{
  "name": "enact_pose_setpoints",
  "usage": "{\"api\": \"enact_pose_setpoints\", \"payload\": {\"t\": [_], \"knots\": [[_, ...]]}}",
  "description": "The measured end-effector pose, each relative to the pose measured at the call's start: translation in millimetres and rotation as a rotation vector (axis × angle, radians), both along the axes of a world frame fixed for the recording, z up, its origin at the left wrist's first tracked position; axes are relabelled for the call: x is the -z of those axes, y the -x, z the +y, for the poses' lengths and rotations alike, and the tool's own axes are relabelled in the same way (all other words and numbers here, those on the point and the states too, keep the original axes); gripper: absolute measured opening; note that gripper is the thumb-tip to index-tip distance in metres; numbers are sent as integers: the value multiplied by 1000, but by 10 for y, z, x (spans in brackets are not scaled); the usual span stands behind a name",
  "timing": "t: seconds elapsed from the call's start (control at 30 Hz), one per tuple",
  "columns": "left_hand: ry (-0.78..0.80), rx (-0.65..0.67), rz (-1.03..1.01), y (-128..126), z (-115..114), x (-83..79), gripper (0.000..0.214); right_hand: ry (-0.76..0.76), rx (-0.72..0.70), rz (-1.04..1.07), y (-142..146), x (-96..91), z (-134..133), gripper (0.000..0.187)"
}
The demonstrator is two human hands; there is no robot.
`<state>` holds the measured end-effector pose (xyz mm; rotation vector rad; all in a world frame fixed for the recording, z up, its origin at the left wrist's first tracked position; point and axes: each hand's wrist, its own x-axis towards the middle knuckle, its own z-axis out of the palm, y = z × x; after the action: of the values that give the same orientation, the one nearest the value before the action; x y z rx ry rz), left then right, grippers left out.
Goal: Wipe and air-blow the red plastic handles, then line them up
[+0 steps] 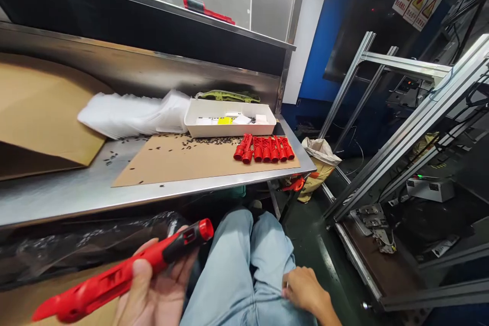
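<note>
Fingers of left hand [164,293] wrap red-and-black housing [114,277], lower left of frame; long axis slants from lower-left corner toward bottom centre, black-collared end uppermost. Right hand [306,288] farther, lower right, curled at jeans [229,260]; cannot tell if empty. Red parts [266,150] right of centre.

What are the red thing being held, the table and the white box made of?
Red thing: probably hard plastic, slightly shiny, with moulded-looking slots. Table: looks like metal, silvery with a soft shine. White box: maybe smooth plastic, since its thin walls look even.
</note>
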<state>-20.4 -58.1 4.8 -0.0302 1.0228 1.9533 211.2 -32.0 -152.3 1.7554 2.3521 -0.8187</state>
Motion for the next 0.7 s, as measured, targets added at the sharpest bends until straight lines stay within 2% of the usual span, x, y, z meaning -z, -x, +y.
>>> {"api": "enact_pose_setpoints", "payload": {"t": [0.07,0.13,0.2,0.27,0.3,0.37,0.47,0.6,0.7], "knots": [[21,13,9,-37,81,26,11,-73,62,107,68,-274,154,24],[4,64,54,-64,154,75,33,-187,129,369,190,-614,296,29],[-5,113,89,-75,218,126,57,-281,197,723,378,-947,402,26],[11,144,88,-69,270,158,64,-293,243,992,601,-1206,469,18],[18,153,87,-59,290,165,65,-267,248,1048,708,-1295,494,15],[28,169,105,-35,317,167,64,-193,263,1076,888,-1391,536,13],[42,207,165,-16,344,159,62,-92,289,1078,1032,-1389,606,12],[64,275,155,-62,416,178,59,2,310,1135,1041,-1317,708,11],[74,310,172,-107,504,229,57,18,354,1163,1011,-1277,764,11]]}}
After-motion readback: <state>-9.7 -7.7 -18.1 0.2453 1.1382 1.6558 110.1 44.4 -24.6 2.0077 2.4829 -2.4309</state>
